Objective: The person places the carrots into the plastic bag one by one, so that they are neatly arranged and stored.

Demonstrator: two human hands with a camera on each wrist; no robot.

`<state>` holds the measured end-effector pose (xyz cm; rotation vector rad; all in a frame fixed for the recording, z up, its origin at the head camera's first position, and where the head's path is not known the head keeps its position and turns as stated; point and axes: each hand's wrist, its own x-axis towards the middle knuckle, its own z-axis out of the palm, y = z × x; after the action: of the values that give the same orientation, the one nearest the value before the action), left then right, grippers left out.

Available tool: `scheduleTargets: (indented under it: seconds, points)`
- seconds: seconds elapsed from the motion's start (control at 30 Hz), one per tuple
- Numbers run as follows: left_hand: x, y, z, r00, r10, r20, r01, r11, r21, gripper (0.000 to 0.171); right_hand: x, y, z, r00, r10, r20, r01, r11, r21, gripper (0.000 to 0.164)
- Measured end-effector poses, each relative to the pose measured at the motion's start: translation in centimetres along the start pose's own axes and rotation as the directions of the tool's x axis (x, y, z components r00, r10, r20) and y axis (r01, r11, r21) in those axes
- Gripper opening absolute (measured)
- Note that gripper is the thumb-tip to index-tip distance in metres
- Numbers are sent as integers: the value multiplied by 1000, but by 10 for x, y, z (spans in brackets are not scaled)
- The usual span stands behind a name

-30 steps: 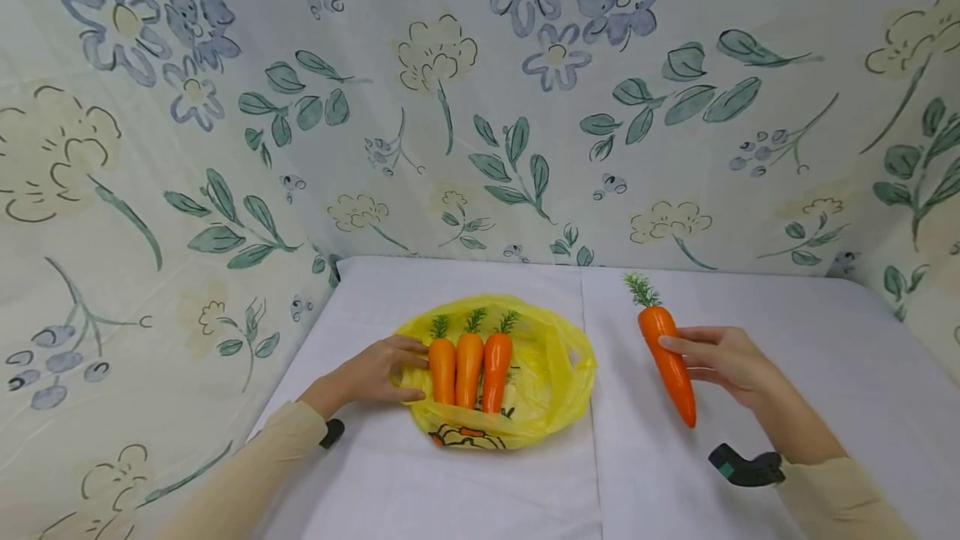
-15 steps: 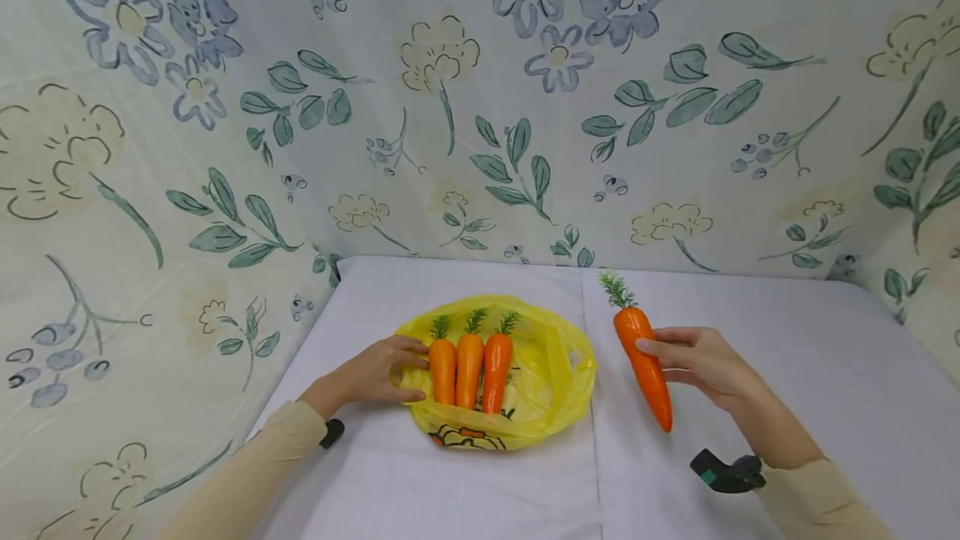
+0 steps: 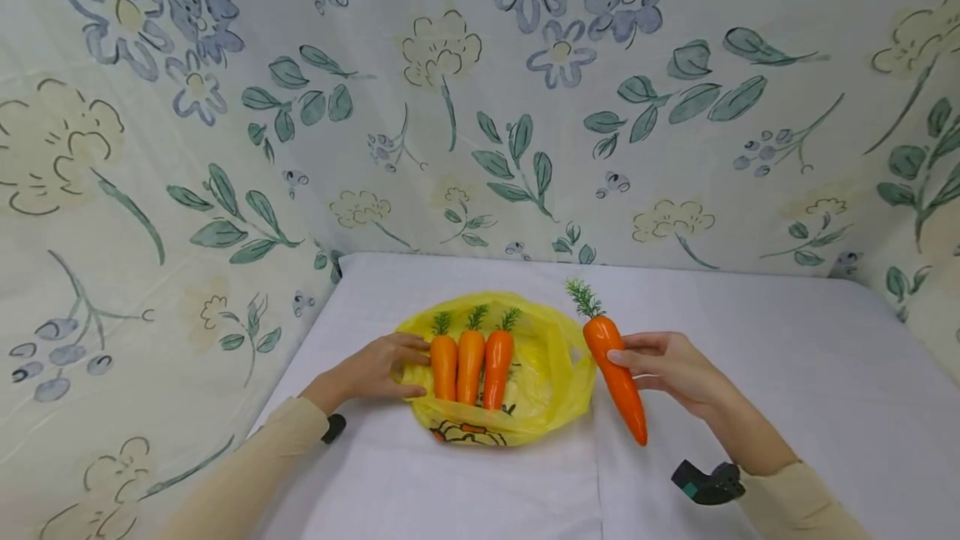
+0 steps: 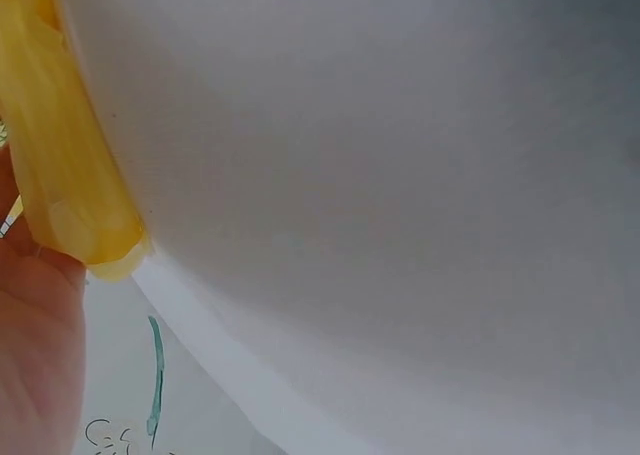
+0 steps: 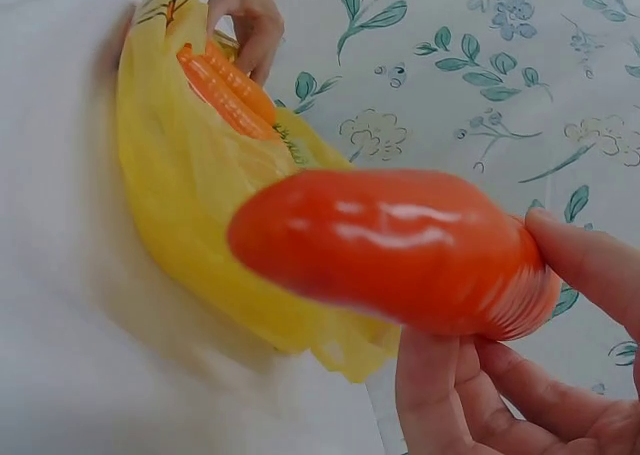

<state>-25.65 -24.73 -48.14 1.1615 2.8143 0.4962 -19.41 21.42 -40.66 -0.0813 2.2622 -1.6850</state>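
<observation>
In the head view my right hand [image 3: 673, 369] pinches an orange carrot [image 3: 617, 380] between thumb and fingers, its feathery green top up and its tip pointing down. The carrot is held at the right edge of a yellow plastic bag [image 3: 566, 411], overlapping its rim. The right wrist view shows this carrot [image 5: 380, 250] large, with the thumb on one side and fingers on the other. My left hand [image 3: 378, 369] grips the bag's left edge, fingers over the rim beside the nearest carrot. Three carrots [image 3: 470, 369] lie side by side in the open bag, green tops away from me.
The bag lies on a white-covered table [image 3: 465, 490]. A floral cloth [image 3: 450, 107] hangs behind the table and along its left and right sides. Black wrist devices [image 3: 708, 483] sit under both wrists.
My right hand has carried the carrot leftward, from well right of the bag to its right edge. My left hand, the bag and the carrots inside have stayed in place.
</observation>
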Motion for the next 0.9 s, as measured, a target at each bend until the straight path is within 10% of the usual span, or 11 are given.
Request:
scheduleTargets:
  seconds: [0.9]
  points:
    - [3, 2, -6, 998, -15, 55, 15, 1000, -10, 51, 6, -6, 43, 993, 89, 80, -89, 996, -3, 55]
